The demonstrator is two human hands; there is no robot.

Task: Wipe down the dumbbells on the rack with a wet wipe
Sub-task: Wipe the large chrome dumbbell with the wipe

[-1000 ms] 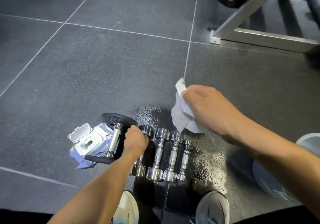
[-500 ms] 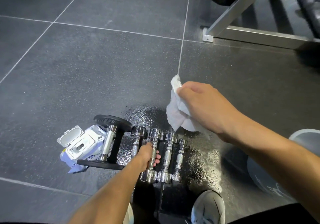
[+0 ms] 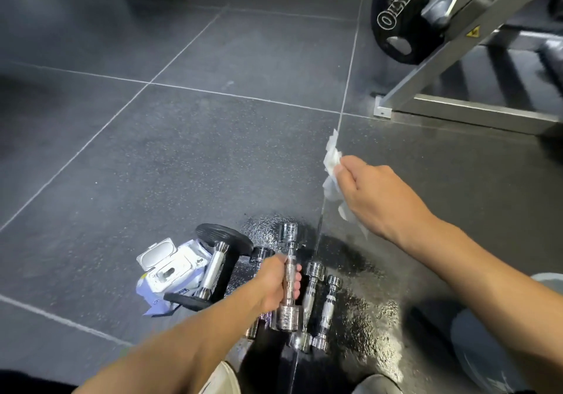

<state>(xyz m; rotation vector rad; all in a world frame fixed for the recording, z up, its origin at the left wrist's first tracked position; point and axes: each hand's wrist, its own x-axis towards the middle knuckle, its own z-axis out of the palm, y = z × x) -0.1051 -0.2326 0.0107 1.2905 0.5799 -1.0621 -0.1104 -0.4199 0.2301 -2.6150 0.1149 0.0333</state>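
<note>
Several chrome dumbbells lie side by side on the dark, wet floor in front of me. My left hand point(image 3: 274, 284) grips the handle of one chrome dumbbell point(image 3: 288, 275) and holds it raised above the row. Two smaller chrome dumbbells point(image 3: 312, 299) lie just right of it, and another is partly hidden under my left hand. A larger dumbbell with black plates point(image 3: 213, 267) lies at the left. My right hand point(image 3: 377, 195) holds a crumpled white wet wipe point(image 3: 330, 162) in the air, up and to the right of the row.
An open pack of wet wipes point(image 3: 167, 271) lies left of the black-plated dumbbell. A grey metal machine frame point(image 3: 457, 110) with a black weight plate point(image 3: 399, 19) stands at the upper right. My shoes show at the bottom edge. The floor around the dumbbells is wet.
My left hand left the second dumbbell, took the handle of the one beside it and lifted it. My right hand moved up and right with the wipe.
</note>
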